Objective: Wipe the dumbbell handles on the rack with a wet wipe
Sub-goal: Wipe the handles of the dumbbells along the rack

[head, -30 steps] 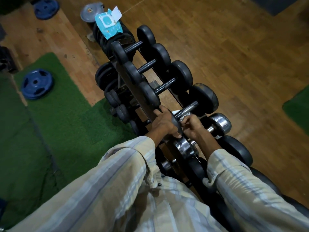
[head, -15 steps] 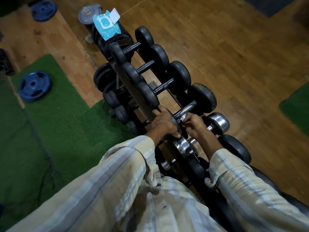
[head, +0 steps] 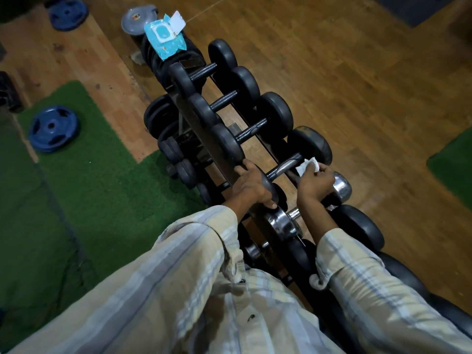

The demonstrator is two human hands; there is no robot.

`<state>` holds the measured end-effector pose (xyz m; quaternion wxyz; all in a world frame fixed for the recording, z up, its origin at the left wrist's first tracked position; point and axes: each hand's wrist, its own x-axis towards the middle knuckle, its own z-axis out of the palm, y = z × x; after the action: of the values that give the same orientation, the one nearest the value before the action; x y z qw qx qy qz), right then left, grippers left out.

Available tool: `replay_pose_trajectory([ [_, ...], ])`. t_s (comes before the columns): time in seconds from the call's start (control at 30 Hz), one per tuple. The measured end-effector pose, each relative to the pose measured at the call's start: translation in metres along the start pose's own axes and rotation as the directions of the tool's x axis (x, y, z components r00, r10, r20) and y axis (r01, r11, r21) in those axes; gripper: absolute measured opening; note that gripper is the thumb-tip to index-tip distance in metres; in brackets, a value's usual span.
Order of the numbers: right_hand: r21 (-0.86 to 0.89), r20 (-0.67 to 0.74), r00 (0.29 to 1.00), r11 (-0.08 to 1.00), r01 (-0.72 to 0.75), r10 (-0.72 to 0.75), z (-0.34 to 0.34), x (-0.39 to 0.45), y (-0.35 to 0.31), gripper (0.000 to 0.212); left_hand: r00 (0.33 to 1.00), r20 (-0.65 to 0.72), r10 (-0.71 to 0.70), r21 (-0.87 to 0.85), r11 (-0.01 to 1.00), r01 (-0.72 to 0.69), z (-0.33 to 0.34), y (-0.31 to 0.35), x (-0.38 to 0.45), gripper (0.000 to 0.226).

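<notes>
A dark rack runs away from me with a row of black dumbbells across its top. My left hand grips the near black head of one dumbbell, whose shiny metal handle shows bare between my hands. My right hand holds a white wet wipe at the handle's right end, beside the dumbbell's far head. A chrome dumbbell lies just nearer to me, partly under my right wrist.
An open blue wet-wipe pack rests on stacked plates at the rack's far end. Blue weight plates lie on the green mat to the left. Wooden floor lies to the right, with another green mat at the right edge.
My right hand slid right along the handle, from beside my left hand to its far end, exposing the metal bar and the white wipe. My left hand kept its grip.
</notes>
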<state>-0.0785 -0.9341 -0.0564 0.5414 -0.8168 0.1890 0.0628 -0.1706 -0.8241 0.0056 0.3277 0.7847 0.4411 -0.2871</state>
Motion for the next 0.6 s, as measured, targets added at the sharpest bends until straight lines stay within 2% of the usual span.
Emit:
replay_pose_trajectory([
  [0.07, -0.012, 0.058, 0.986, 0.988, 0.155, -0.154, 0.005, -0.006, 0.005, 0.02, 1.0, 0.002, 0.0, 0.0, 1.0, 0.0, 0.0, 0.0, 0.0, 0.161],
  [0.13, -0.084, 0.256, 0.923, 0.944, 0.318, -0.288, 0.01, -0.011, 0.016, 0.018, 1.0, -0.002, -0.002, -0.003, 1.0, 0.002, 0.0, 0.0, 0.0, 0.161],
  [0.23, -0.117, 0.532, 0.769, 0.869, 0.481, -0.354, 0.009, -0.015, 0.028, 0.017, 1.0, -0.01, -0.012, -0.013, 1.0, 0.012, 0.001, 0.0, 0.001, 0.164],
  [0.3, -0.074, 0.636, 0.678, 0.846, 0.528, -0.367, 0.004, -0.017, 0.028, 0.013, 1.0, -0.023, -0.016, -0.014, 1.0, 0.016, 0.001, 0.001, 0.002, 0.165],
  [0.37, -0.033, 0.7, 0.62, 0.852, 0.523, -0.354, 0.001, -0.012, 0.027, 0.015, 0.999, -0.029, -0.014, -0.016, 1.0, 0.013, 0.001, 0.001, 0.001, 0.164],
  [0.43, -0.023, 0.698, 0.61, 0.84, 0.542, -0.375, -0.001, -0.004, 0.02, 0.014, 1.0, -0.019, -0.007, -0.023, 1.0, 0.006, 0.001, 0.001, 0.001, 0.163],
  [0.47, -0.041, 0.664, 0.631, 0.823, 0.567, -0.402, 0.0, 0.002, 0.017, 0.015, 1.0, -0.01, -0.007, -0.025, 1.0, 0.007, 0.001, 0.001, 0.001, 0.162],
  [0.53, -0.167, 0.546, 0.703, 0.764, 0.624, -0.456, 0.003, 0.019, 0.01, 0.021, 1.0, 0.003, -0.013, -0.028, 1.0, 0.013, 0.001, 0.0, 0.0, 0.163],
  [0.6, -0.31, 0.461, 0.742, 0.696, 0.648, -0.486, 0.005, 0.035, 0.004, 0.025, 1.0, 0.001, -0.019, -0.023, 1.0, 0.019, 0.001, 0.0, 0.0, 0.164],
])
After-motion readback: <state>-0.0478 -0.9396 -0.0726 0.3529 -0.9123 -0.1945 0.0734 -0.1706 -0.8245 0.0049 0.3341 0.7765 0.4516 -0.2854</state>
